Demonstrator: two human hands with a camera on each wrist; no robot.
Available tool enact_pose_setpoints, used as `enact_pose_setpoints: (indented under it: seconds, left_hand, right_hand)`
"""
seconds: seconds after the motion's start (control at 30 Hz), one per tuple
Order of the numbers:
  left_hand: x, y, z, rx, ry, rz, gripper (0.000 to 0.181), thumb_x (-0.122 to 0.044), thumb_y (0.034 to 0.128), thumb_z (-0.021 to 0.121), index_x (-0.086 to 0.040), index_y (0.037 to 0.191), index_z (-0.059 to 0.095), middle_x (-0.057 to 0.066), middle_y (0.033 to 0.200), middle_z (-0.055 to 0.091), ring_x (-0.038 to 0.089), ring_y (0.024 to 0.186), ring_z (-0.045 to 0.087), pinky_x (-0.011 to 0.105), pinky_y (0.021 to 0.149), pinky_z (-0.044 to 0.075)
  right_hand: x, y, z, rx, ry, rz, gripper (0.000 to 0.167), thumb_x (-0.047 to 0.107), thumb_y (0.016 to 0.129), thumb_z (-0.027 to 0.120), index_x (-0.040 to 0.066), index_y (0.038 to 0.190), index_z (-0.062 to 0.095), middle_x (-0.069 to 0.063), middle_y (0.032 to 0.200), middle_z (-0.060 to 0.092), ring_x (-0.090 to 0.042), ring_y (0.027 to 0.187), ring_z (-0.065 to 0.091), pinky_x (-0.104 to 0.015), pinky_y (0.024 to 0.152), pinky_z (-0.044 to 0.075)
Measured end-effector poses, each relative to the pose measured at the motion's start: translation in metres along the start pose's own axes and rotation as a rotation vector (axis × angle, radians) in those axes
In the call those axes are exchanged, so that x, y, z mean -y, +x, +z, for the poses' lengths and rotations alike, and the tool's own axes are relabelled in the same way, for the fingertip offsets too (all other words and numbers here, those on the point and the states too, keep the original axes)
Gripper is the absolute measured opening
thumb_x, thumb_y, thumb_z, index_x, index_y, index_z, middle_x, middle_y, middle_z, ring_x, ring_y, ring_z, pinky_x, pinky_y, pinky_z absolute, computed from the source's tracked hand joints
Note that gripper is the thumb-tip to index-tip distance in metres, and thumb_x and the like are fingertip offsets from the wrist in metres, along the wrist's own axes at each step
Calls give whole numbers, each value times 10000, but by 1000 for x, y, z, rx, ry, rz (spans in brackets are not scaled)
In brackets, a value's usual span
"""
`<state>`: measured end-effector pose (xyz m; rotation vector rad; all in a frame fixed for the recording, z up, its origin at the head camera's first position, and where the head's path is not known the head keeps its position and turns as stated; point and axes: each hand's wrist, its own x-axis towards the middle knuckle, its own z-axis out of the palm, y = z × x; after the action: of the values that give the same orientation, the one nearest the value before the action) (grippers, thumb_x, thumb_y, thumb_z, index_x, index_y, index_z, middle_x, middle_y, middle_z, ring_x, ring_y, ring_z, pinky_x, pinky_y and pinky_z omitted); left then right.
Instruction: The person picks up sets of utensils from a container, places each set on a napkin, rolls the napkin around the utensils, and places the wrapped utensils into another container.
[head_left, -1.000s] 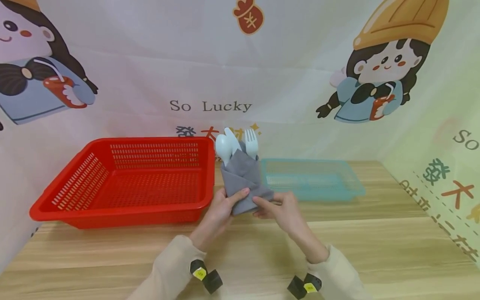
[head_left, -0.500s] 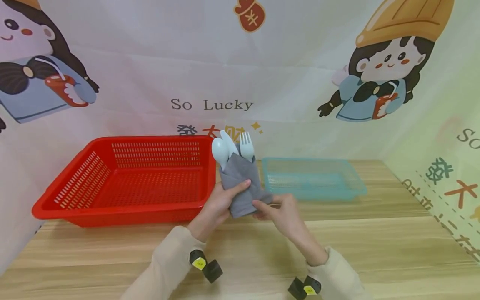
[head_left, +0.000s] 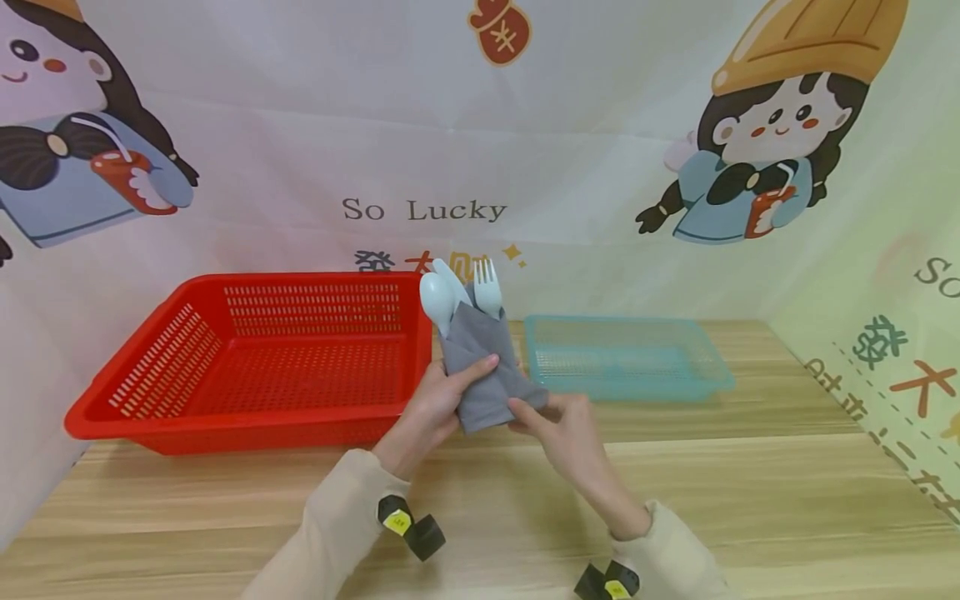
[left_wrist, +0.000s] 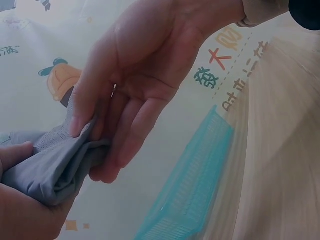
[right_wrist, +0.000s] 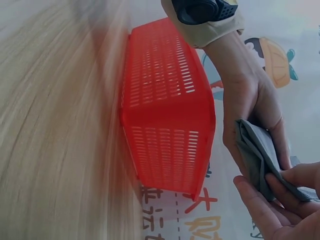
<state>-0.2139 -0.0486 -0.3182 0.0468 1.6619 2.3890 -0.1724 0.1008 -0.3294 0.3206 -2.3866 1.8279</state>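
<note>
A folded grey cloth napkin point(head_left: 472, 337) is held up in the middle of the head view, tilted a little left. Out of its top stick a white spoon point(head_left: 437, 297), a white knife point(head_left: 452, 281) mostly behind it, and a white fork point(head_left: 487, 290); their handles are hidden in the cloth. My left hand point(head_left: 432, 408) grips the napkin from the left, its thumb across the front. With thumb and fingers, my right hand point(head_left: 572, 433) pinches the lower right corner, drawn out to the side. The napkin's folded layers point(left_wrist: 57, 172) show in the left wrist view.
A large red perforated basket point(head_left: 315, 421) stands on the left of the wooden table point(head_left: 712, 500). Behind the hands on the right lies a shallow light blue basket point(head_left: 626, 387). A printed cloth backdrop point(head_left: 585, 167) closes off the back and sides.
The napkin with its cutlery has shifted slightly left and tilted further left. Both hands keep their hold, the right one still on the lower right corner.
</note>
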Motion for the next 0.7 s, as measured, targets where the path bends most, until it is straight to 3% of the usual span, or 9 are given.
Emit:
enact_pose_setpoints:
  seconds: [0.4, 0.57, 0.7]
  left_hand:
    - [-1, 1, -2, -3, 12, 21, 378, -87, 877, 544, -14, 1233, 441, 108, 1144, 555, 160, 927, 574, 364, 927, 408]
    - [1, 2, -4, -7, 45, 28, 343, -80, 872, 549, 5, 1195, 475, 51, 1052, 592, 133, 883, 582, 350, 894, 435]
    - [3, 2, -5, 13, 102, 38, 302, -67, 867, 551, 31, 1147, 498, 30, 959, 619, 120, 825, 604, 324, 829, 473]
  right_hand:
    - [-3, -2, 4, -5, 37, -61, 198, 64, 842, 586, -107, 934, 628, -226, 878, 647, -264, 741, 659, -305, 723, 513]
    - [-3, 0, 4, -2, 25, -31, 198, 28, 826, 594, -128, 948, 579, -235, 844, 639, -313, 725, 647, -321, 645, 529]
    - [-3, 3, 2, 12, -56, 31, 316, 124, 799, 652, -68, 1035, 565, -163, 827, 653, -239, 666, 644, -308, 617, 514]
